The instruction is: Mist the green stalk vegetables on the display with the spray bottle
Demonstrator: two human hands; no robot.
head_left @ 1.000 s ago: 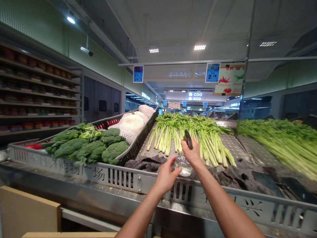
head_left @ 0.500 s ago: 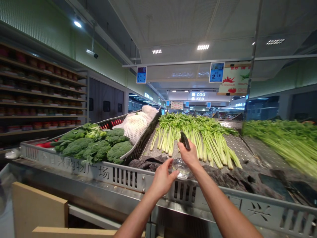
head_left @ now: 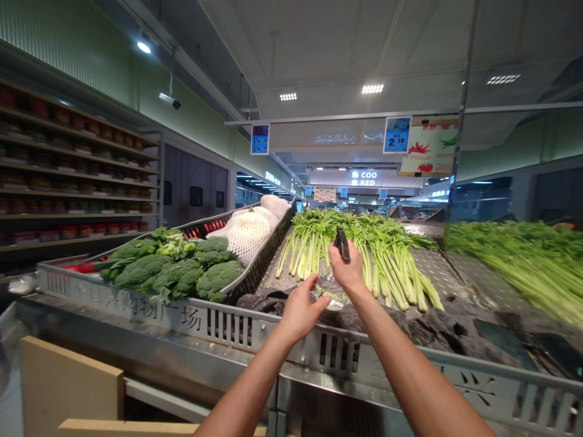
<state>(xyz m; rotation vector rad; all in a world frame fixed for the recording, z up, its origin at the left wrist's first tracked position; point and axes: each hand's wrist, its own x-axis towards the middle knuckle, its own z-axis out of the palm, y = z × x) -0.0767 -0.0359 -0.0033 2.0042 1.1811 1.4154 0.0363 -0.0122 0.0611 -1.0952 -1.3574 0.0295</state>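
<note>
My right hand (head_left: 347,267) is wrapped round the neck of a clear spray bottle (head_left: 336,301) with a black spray head (head_left: 342,244). The see-through body shows below that hand and is partly hidden by it. Beside the body is my left hand (head_left: 303,308), thumb and forefinger apart in a curve; its other fingers are hidden. Whether it touches the bottle is hard to tell. Just beyond both hands lies a spread of celery (head_left: 380,261), leaves toward the back and pale stalks toward me.
To the left, broccoli (head_left: 173,264) and several white net-wrapped vegetables (head_left: 250,230) fill a grey crate (head_left: 136,312). Dark crumpled cloth (head_left: 410,325) lines the front behind a slotted grey rail (head_left: 496,370). A mirror (head_left: 514,243) stands at right. Wooden boards (head_left: 68,382) are lower left.
Both hands and the spray bottle have risen slightly. The black spray head has tilted more upright and shifted a little right. The vegetables have not moved.
</note>
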